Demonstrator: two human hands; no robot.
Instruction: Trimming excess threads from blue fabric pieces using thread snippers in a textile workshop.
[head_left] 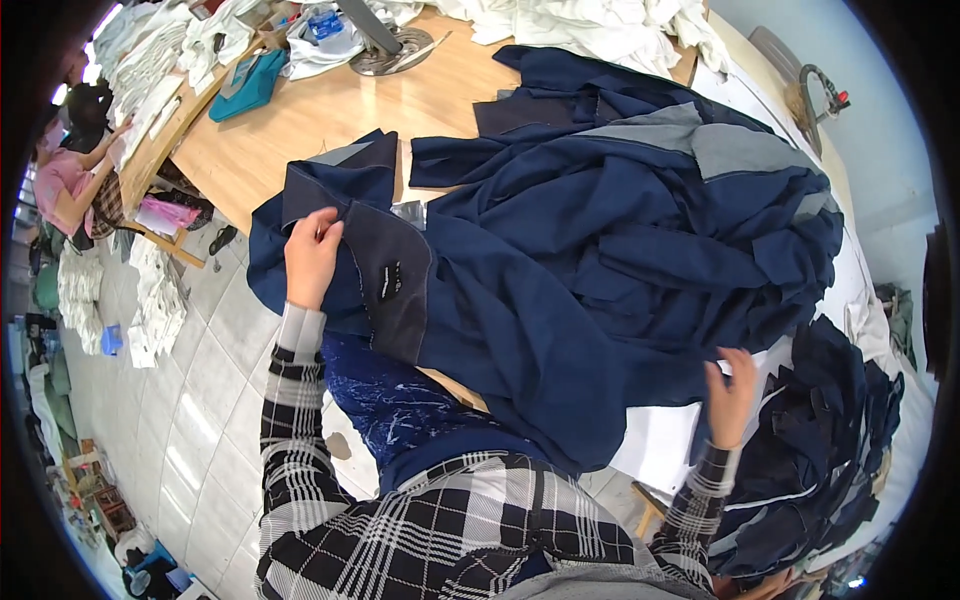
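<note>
A large navy blue garment (520, 320) lies rumpled over the wooden table, its near part hanging over the front edge. My left hand (312, 258) pinches it at the left, where a darker panel (395, 290) with a small black label (390, 282) is turned face up. The fingertips are closed on the cloth beside a seam. My right hand (732, 400) is at the garment's lower right edge, thumb and fingers apart; no cloth shows between them. Behind, more navy cloth with grey panels (750, 150) overlaps the garment.
A heap of dark garments (810, 450) is at my right. White garments (590, 35) are piled along the table's far side, near a grey post (370, 25). A teal folded item (250, 85) lies at the table's left edge. Further left, a person in pink (68, 185) handles white cloth.
</note>
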